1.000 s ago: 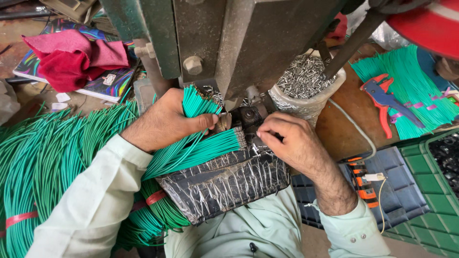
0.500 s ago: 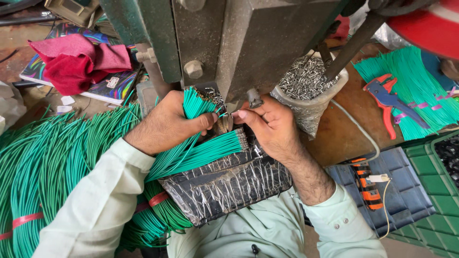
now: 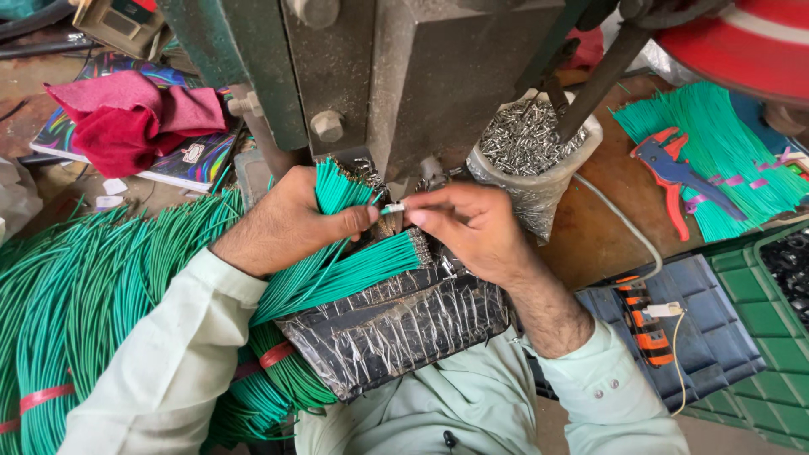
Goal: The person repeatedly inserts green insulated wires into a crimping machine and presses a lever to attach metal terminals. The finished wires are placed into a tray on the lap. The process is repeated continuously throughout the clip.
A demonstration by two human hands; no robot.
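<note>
On the far left we see a red cloth (image 3: 135, 118) lying on a book (image 3: 181, 160). Our left hand (image 3: 291, 223) grips a bunch of green wires (image 3: 337, 270) above the foil-wrapped block (image 3: 396, 324). Our right hand (image 3: 472, 227) pinches one wire end (image 3: 393, 207) under the press (image 3: 404, 76). Just beyond sits the bag of metal pins (image 3: 527, 143), then red pliers (image 3: 670, 177) on more green wires.

A small wire workshop: a heavy steel press (image 3: 421, 84) fills the top centre; bundles of green wires (image 3: 101, 303) crowd the left; a bag of metal terminals (image 3: 527, 143) and a red-handled crimper (image 3: 670, 173) lie upper right.
</note>
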